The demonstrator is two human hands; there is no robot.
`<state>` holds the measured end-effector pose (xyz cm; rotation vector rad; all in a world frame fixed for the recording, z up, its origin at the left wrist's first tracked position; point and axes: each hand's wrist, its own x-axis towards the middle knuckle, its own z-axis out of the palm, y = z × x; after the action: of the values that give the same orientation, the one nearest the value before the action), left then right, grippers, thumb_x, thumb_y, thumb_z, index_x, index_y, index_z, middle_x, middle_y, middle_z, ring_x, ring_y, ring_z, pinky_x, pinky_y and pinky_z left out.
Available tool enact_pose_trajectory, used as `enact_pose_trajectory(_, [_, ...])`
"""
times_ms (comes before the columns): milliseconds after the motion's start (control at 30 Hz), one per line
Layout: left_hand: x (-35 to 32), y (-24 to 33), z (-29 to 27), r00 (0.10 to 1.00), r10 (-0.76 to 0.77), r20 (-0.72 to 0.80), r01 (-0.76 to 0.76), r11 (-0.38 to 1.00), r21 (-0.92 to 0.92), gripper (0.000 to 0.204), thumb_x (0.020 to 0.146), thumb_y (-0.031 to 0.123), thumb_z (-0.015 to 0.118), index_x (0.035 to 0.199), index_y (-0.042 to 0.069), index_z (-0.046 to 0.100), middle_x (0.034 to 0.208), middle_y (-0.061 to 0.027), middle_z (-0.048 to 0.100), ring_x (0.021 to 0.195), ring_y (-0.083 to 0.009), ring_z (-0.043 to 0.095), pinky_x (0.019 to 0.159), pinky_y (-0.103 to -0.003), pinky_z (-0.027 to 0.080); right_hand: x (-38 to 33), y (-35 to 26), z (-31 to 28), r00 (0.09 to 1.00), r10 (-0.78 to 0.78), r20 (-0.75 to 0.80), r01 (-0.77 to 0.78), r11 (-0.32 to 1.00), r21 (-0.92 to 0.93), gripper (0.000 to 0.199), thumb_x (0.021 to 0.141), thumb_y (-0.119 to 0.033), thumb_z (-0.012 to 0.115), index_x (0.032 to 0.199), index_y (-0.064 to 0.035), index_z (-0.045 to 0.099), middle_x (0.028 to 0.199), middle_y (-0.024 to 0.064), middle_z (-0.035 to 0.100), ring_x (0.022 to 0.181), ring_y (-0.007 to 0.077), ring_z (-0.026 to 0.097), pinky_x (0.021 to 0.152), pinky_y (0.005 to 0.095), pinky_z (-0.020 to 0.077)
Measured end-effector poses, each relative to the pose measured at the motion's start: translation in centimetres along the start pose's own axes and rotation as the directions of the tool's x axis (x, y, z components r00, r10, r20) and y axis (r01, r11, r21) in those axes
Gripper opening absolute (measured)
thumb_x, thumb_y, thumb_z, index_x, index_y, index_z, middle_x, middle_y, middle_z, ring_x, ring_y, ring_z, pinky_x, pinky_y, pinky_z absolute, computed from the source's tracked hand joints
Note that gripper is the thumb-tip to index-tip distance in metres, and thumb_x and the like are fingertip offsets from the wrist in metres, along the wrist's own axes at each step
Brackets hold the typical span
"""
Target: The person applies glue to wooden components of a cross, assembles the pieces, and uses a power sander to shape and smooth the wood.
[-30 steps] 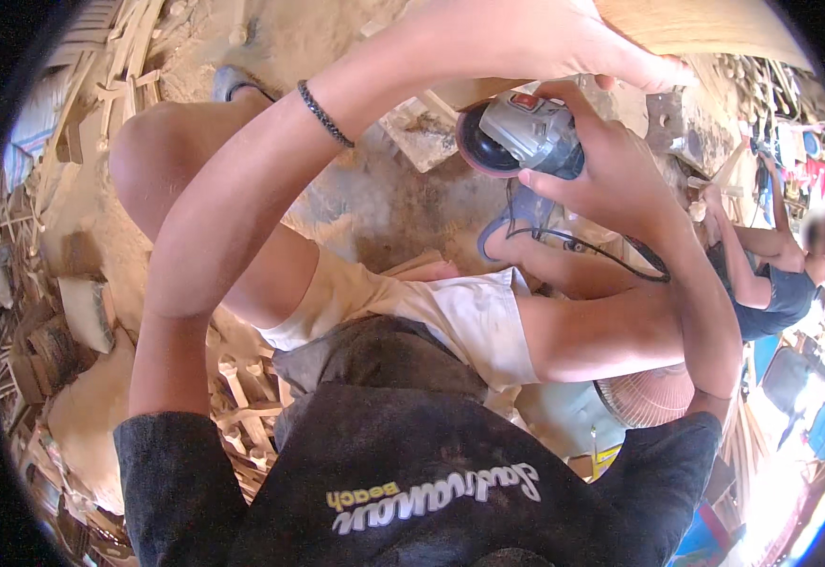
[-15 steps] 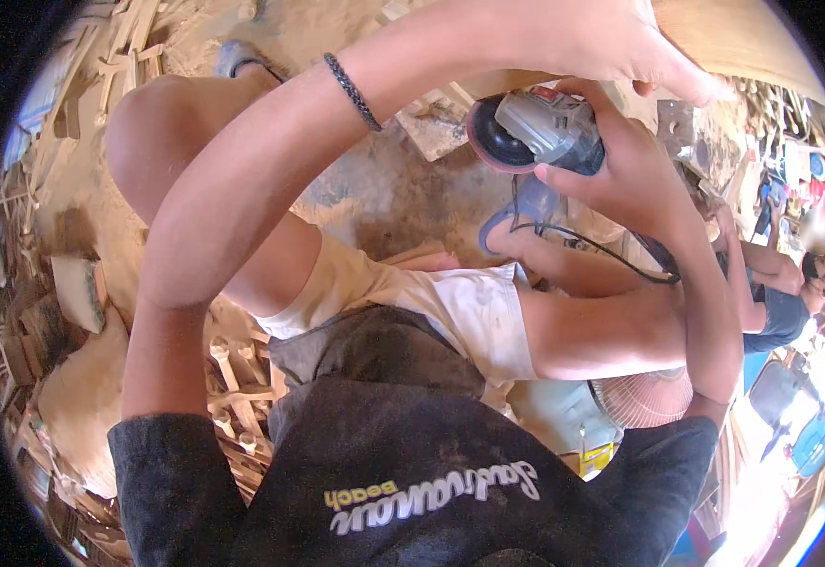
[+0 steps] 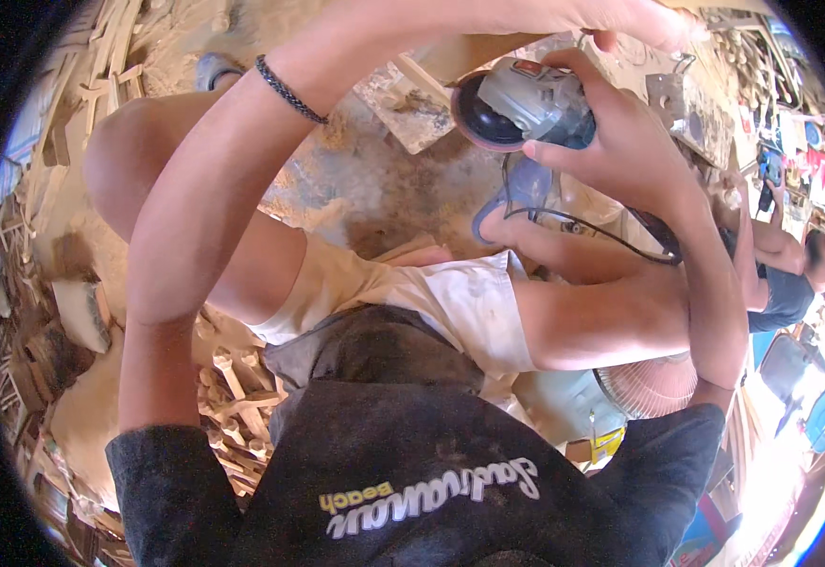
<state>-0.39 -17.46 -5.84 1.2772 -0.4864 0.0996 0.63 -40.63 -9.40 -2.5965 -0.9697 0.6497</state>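
My right hand (image 3: 625,137) is wrapped round the body of an angle grinder (image 3: 540,99), thumb in front and fingers behind. On the grinder's left end a dark round disc (image 3: 481,115) with a reddish rim faces partly toward me. Its black cable (image 3: 611,244) loops down past my right wrist. At the top edge my left hand (image 3: 653,26) reaches across above the grinder, partly cut off by the picture, with its fingers bent round a tan wooden piece (image 3: 488,59). Most of that piece is hidden behind my left forearm or out of view. The disc appears apart from the wood.
Wooden offcuts (image 3: 233,378) lie in heaps at the left. A flat board (image 3: 412,109) rests on the dusty floor ahead. Beneath my right thigh stands a fan with a round grille (image 3: 653,383). Another person (image 3: 786,274) sits at the far right, holding a tool.
The wooden piece has shifted up, and its wide part at the upper right has mostly left the picture. Both hands and the grinder have moved slightly up and left.
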Motion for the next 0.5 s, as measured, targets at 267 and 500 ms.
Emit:
enact_pose_trajectory(267, [0.1,-0.6,1.1,0.996,0.078,-0.043,-0.072,0.989,0.131,0.036,0.08,0.013,0.087,0.103,-0.006,0.068,0.082,-0.0084,0.072,0.063,-0.0105,0.069,0.051,-0.024,0.056,0.5,-1.9,0.0,1.0,0.004,0.016,-0.004,1.0,-0.031,0.073,0.081,-0.035,0.084,0.143,-0.0147,0.051,0.117,0.0216,0.07,0.11,0.0386,0.07,0.094,0.0448,0.0531])
enact_pose_trajectory(500, [-0.1,-0.6,0.8,0.985,0.175,0.008,-0.171,0.951,0.258,0.034,0.08,0.013,0.086,0.102,-0.005,0.068,0.08,-0.0077,0.072,0.06,-0.0096,0.068,0.051,-0.024,0.055,1.2,-1.1,-0.2,0.999,0.044,-0.021,-0.045,0.999,-0.024,0.072,0.079,-0.034,0.085,0.141,-0.0164,0.052,0.109,0.0223,0.072,0.104,0.0409,0.071,0.09,0.0462,0.0542])
